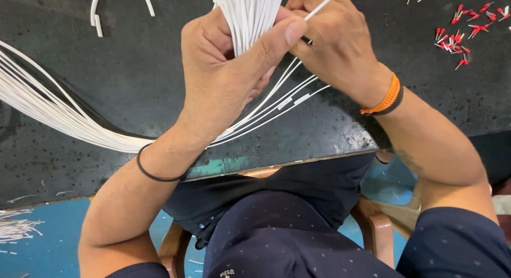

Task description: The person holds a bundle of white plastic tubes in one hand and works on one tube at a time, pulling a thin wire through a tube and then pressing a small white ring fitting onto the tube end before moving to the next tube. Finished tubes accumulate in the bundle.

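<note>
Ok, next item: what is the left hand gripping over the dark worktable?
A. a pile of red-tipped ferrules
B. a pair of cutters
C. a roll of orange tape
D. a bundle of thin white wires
D: the left hand is closed around a bundle of thin white wires, while the right hand pinches a single white wire from it.
</note>
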A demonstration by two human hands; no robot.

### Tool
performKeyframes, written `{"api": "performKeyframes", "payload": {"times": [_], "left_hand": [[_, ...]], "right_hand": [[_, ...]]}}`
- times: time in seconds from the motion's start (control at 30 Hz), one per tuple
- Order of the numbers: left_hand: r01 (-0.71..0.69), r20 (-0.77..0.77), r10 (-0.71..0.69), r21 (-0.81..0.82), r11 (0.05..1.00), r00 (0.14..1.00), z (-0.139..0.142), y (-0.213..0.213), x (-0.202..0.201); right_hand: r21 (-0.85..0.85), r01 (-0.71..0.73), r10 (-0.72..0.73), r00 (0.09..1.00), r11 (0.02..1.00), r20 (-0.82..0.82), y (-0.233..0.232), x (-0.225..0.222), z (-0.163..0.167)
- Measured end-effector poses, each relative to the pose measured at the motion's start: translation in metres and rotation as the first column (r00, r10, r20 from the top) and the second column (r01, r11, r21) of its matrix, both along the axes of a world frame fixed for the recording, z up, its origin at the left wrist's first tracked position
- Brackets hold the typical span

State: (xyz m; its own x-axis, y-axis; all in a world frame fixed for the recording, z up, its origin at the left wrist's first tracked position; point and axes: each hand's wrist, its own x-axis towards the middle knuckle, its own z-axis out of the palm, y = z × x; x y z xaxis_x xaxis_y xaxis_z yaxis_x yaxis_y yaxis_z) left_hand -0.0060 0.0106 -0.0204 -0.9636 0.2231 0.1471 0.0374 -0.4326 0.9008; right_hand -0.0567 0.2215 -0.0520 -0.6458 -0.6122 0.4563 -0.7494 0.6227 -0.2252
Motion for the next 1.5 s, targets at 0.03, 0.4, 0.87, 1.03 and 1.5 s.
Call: {"api": "performKeyframes", "payload": {"times": [0.03,0.4,0.87,1.03,1.5], "left_hand": [[0.001,0.011,-0.001,-0.007,1.000,1.000,0.000,0.000,0.000],[-0.015,0.070,0.018,-0.032,0.999,0.997,0.013,-0.005,0.001],[-0.014,0.059,0.014,0.006,1.000,0.998,0.014,-0.011,0.001],[-0.002,0.047,0.002,0.009,1.000,0.999,0.014,-0.013,0.000],[0.008,0.044,-0.009,0.021,1.000,0.999,0.013,-0.014,0.001]], "right_hand": [[-0.014,0.003,-0.003,1.000,1.000,-0.001,-0.001,0.000,-0.003],[-0.134,-0.021,0.032,0.997,0.991,0.075,0.011,0.004,0.024],[-0.308,0.156,-0.136,0.987,0.939,0.083,0.054,0.065,0.042],[-0.307,0.161,-0.144,0.987,0.938,0.079,0.055,0.067,0.042],[-0.309,0.171,-0.157,0.985,0.936,0.072,0.060,0.070,0.039]]}}
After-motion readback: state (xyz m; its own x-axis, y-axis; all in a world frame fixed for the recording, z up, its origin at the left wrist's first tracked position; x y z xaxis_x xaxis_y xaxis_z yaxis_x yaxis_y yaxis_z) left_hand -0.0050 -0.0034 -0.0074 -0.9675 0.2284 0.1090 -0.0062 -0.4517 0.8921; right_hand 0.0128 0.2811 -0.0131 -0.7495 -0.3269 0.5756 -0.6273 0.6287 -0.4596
